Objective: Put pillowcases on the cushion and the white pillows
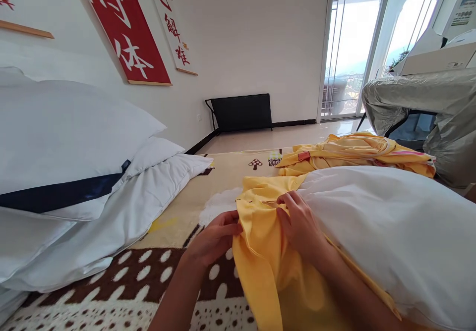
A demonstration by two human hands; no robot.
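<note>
A yellow pillowcase (260, 266) lies bunched in front of me, with its folded hem hanging toward the near side. At its left edge, my left hand (217, 237) pinches the cloth between thumb and fingers. My right hand (299, 222) has its fingers curled into the gathered fabric near the far end. Just right of that hand lies a plump white pillow (394, 232), its side against the yellow cloth. A strip of yellow shows along the pillow's near lower edge; how far the pillow sits inside the case I cannot tell.
White pillows (67, 128) are stacked at the left, one with a dark blue band. More yellow fabric (345, 155) is heaped behind the white pillow. A patterned blanket (148, 271) lies underneath. Beyond are a black folded panel (241, 113) and a grey-covered table (416, 90).
</note>
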